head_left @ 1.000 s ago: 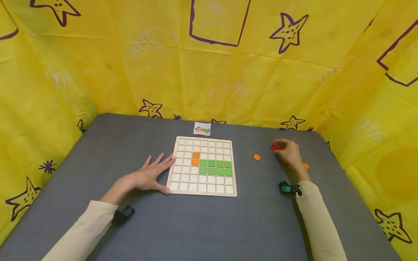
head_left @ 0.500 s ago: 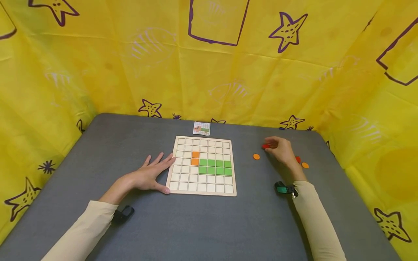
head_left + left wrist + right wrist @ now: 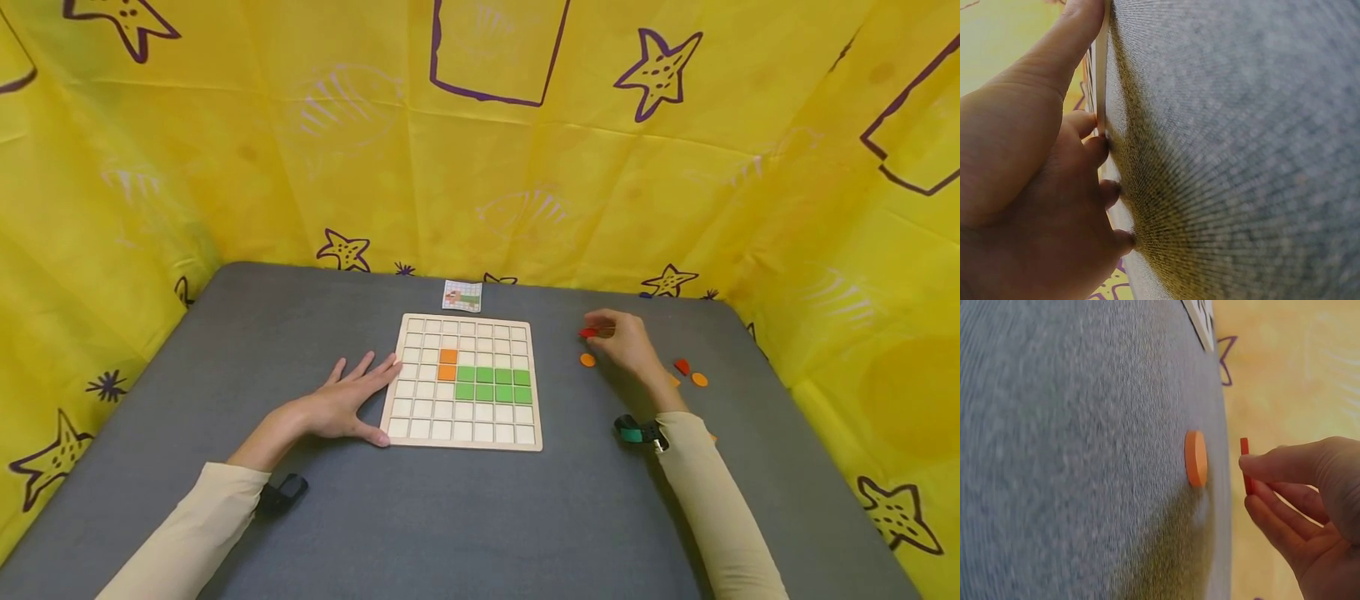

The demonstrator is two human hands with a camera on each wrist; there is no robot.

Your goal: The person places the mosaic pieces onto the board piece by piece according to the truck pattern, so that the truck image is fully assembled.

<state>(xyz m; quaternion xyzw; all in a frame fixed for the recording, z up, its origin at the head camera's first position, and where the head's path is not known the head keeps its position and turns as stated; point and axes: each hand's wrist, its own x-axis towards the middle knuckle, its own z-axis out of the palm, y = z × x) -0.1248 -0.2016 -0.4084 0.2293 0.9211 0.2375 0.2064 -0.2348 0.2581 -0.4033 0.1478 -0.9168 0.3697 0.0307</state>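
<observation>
The red piece (image 3: pixel 587 332) should be light and stiff, probably smooth enough to slip from a loose hold; its rim seems the best place to pinch. It looks thin, flat and plain red, its outline partly covered by fingers. The right hand (image 3: pixel 628 340) pinches it above the tabletop (image 3: pixel 480 517), right of centre toward the far edge. An orange disc (image 3: pixel 588 360) lies near. The left hand (image 3: pixel 341 408), fingers spread, touches the left edge of the wooden grid board (image 3: pixel 442 408), which bears orange tiles (image 3: pixel 447 357) and green tiles (image 3: pixel 503 377).
</observation>
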